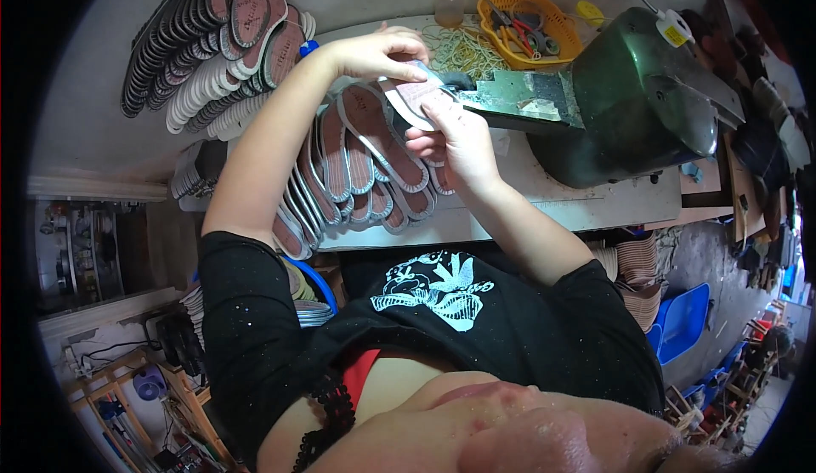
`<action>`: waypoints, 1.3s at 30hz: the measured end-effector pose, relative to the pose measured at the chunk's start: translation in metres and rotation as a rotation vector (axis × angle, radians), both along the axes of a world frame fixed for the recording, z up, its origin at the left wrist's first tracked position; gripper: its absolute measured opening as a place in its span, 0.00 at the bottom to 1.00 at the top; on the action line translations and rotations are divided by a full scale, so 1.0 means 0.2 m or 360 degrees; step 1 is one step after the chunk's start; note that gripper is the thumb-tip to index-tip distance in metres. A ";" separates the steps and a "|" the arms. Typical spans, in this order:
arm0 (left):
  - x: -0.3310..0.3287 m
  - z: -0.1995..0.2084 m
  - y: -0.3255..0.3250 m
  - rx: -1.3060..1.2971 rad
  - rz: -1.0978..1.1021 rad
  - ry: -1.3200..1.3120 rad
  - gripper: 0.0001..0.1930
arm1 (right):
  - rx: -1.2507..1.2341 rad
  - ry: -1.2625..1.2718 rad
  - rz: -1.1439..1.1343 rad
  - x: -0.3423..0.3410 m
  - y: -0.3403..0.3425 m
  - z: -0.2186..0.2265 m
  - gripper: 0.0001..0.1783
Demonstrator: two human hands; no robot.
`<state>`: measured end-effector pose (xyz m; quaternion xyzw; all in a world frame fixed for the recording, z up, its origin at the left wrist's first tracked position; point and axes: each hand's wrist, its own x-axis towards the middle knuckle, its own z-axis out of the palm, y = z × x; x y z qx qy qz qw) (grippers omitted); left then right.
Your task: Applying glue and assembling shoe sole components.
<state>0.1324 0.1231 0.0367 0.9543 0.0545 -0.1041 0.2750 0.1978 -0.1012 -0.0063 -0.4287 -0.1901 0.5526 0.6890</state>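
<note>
Both bare hands up at the machine end of the table (544, 211), closed on one pale shoe sole (413, 99). Left hand (382, 55) reaches over the far edge, thumb laid across the sole's top; right hand (459, 137) pinches the near right side, thumb above, fingers curled below. Sole sits tilted between the hands, brightly lit, at the tip of the green machine's arm (510, 95); cannot tell whether it touches the metal there. Green machine body (633, 90) bulks to the right. Just below the hands and leftward, a fanned pile of brown soles with pale rims (361, 120). Upper left, tied stacks of more soles (183, 44). Behind the arm: tangled pale thread (467, 52), a clear bottle (449, 7) with red nozzle, and a yellow basket (568, 48) holding tools.
</note>
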 end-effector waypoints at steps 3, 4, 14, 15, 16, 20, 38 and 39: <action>0.00 0.02 0.01 -0.0292 0.0104 0.0118 0.15 | -0.0028 -0.0053 0.0016 0.02 0.00 -0.01 0.20; 0.01 0.05 0.00 -0.0555 0.0284 0.0363 0.16 | -0.0039 -0.0058 0.0007 0.03 0.00 0.00 0.20; -0.10 0.08 -0.08 -0.0616 0.0324 0.0247 0.13 | 0.0063 0.0007 0.0046 0.04 0.01 0.00 0.22; -0.11 0.07 -0.08 -0.0649 0.0333 0.0240 0.14 | 0.0069 0.0010 0.0030 0.04 0.01 0.01 0.22; -0.12 0.06 -0.08 -0.0650 0.0331 0.0240 0.14 | 0.0068 0.0010 0.0029 0.05 0.01 0.01 0.22; -0.16 0.06 -0.13 -0.0602 0.0329 0.0194 0.15 | 0.0096 0.0023 0.0022 0.06 -0.01 0.01 0.20; -0.23 -0.03 -0.33 -0.1087 0.0772 0.0218 0.13 | 0.0111 -0.0104 -0.0048 0.07 0.00 -0.01 0.15; -0.24 -0.02 -0.32 -0.1154 0.0790 0.0188 0.13 | 0.0103 -0.0103 -0.0036 0.06 0.00 0.00 0.14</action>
